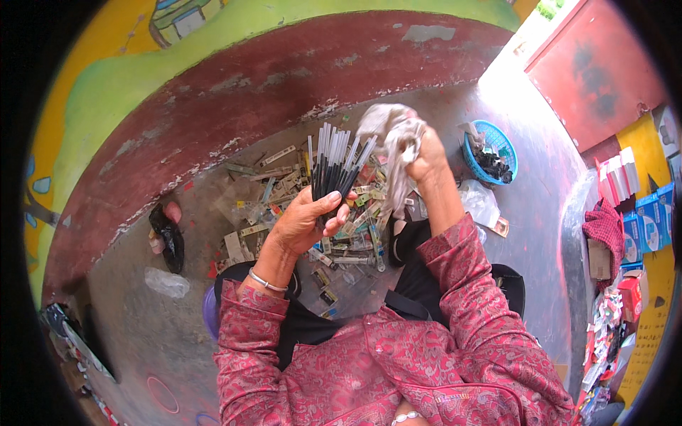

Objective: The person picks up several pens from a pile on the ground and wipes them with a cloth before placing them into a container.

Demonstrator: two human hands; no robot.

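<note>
The room has a painted wall, dark red in its lower band, and a grey floor that carries most of the things. Above the middle of this floor, before the sitting person, is the bundle of thin tubes, clear at the top and black below, nearly upright. The left hand is closed around its lower part, with the thumb pressed across. The right hand grips a pale cloth, somewhat blurred, just beside the tubes.

The step in hand seems to be handling the bundle with the cloth; in my judgement, the next move calls for a firm left grip, so that no tube slips out. Beneath lies a loose pile of small strips. Toward the door, a blue basket contains dark scraps. Near the floor's left edge lies a black bag; its content I cannot tell.
</note>
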